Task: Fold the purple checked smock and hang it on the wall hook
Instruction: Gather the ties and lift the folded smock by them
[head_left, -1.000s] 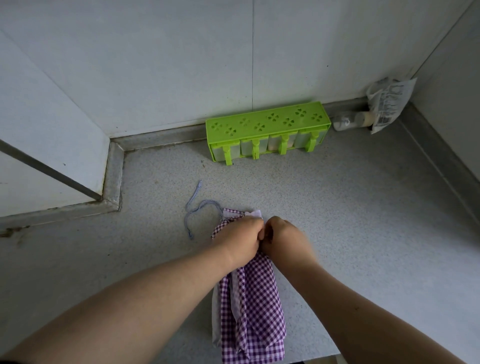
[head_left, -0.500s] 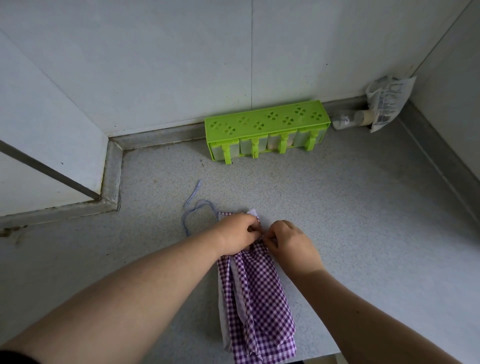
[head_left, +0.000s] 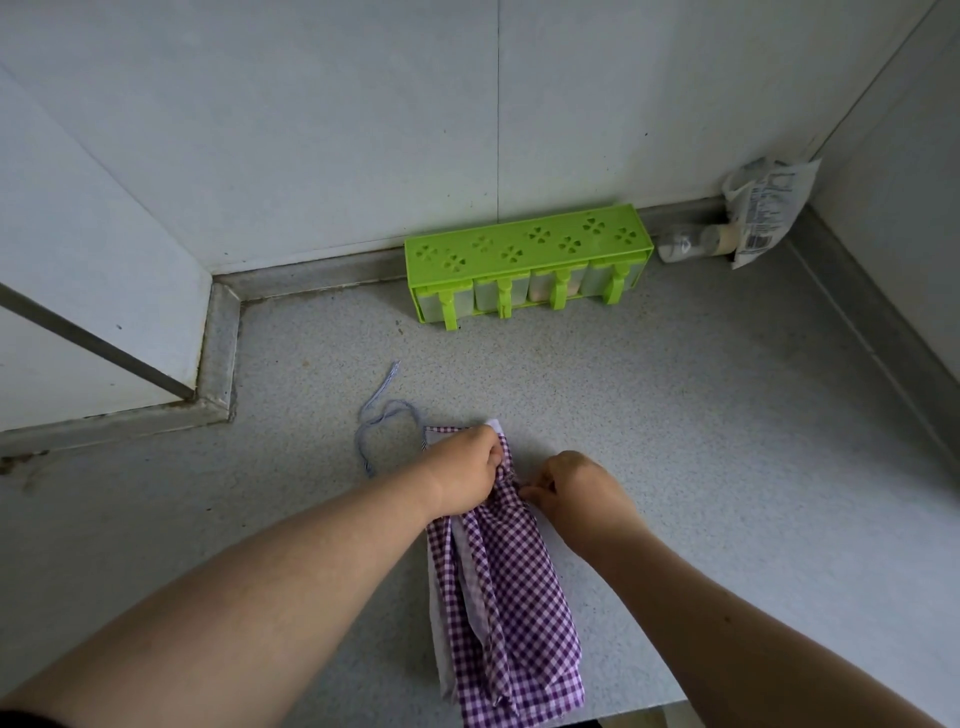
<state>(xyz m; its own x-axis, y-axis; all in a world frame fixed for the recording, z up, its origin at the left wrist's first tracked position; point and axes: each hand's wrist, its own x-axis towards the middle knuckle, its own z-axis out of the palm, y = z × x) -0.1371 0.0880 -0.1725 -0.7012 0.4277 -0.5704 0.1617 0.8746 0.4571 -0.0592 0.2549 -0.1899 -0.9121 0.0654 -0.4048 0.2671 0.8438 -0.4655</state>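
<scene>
Both hands have slid apart a touch and the smock (head_left: 506, 587) now lies longer and flatter, its far end spread out where a second ago it was bunched under two fists. It sits on the tabletop (head_left: 701, 415) as a narrow strip, near end just over the front edge, cord (head_left: 382, 415) looping off to the far left. Left hand (head_left: 465, 475) curls round the top of the strip, gripping the gathered cloth. Right hand (head_left: 576, 486) pinches the right-hand edge just beside it, fingertips nipping the fabric. Still folding, I'd say, and no hook in sight from here. To do this well, keep the left hand as the anchor and let the right draw the edge straight so the layers line up; a white lining is peeping out along the left side, so tuck that in first. Mind the cord too: gather it in, since it may serve for hanging. Green rack (head_left: 527, 260) stands well clear at the wall.
</scene>
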